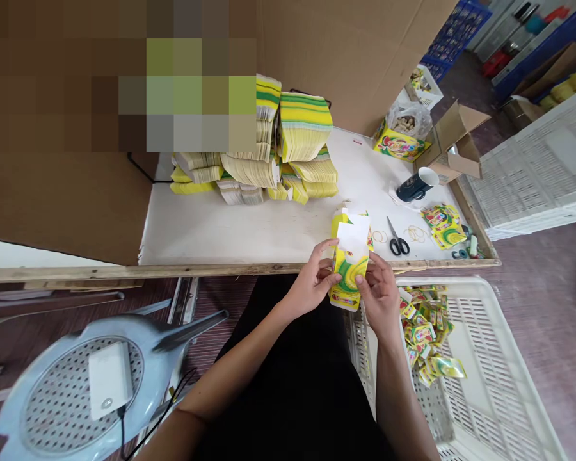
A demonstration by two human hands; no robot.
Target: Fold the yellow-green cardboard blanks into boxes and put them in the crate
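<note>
Just over the table's front edge, a flat yellow-and-green printed carton point(349, 267) with white end flaps is held between both hands. My left hand point(317, 282) is closed on its left side, thumb on the printed face. On the opposite side my right hand point(377, 288) grips it, with the thumb on the front and the fingers curled behind. More yellow card shows behind the upper part of the carton; I cannot tell how many pieces there are. Beyond my hands stand bundled stacks of flat cartons point(304, 128) on the white tabletop point(211, 234).
Black-handled scissors point(398, 243), rubber bands point(415, 234), a dark mug point(416, 186) and printed cards point(444, 225) lie at the right. A white plastic crate point(494, 346) with several small cartons point(425, 333) stands below right. A blue stool point(77, 378) bears a white power bank point(109, 379).
</note>
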